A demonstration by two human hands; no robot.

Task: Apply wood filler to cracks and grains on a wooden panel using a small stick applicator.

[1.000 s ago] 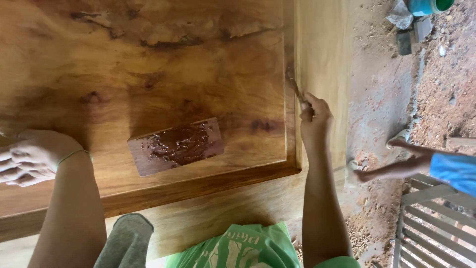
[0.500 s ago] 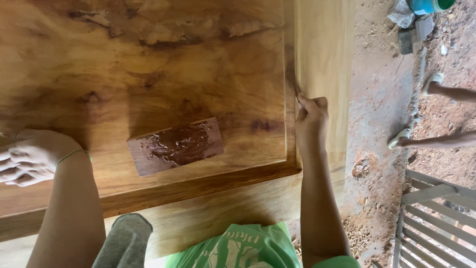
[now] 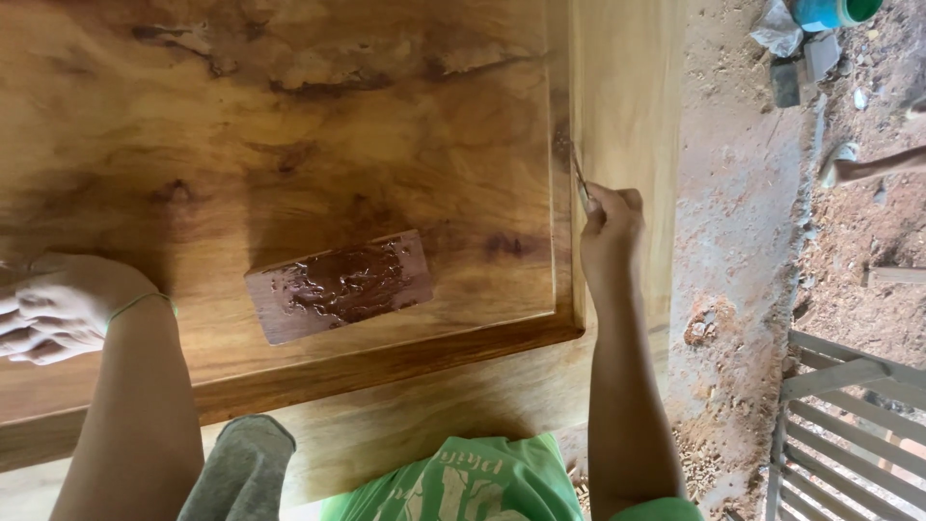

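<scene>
I am looking down on a large varnished wooden panel (image 3: 289, 125) with a raised frame. My right hand (image 3: 610, 230) grips a thin small tool (image 3: 579, 178) whose tip touches the groove along the panel's right frame edge. My left hand (image 3: 53, 307) rests flat on the panel at the far left, fingers curled, holding nothing. Between the hands lies a small wooden block (image 3: 340, 285) smeared with dark brown paste.
A dusty concrete strip (image 3: 733, 241) and reddish dirt ground run along the right. A teal can (image 3: 831, 12) and scraps lie at the top right. A grey wooden slatted frame (image 3: 849, 425) sits at the bottom right. Another person's limb (image 3: 873, 166) shows at the right edge.
My right hand has moved slightly up along the frame groove with the tool. The other person at the right has moved mostly out of view. My left hand has stayed put.
</scene>
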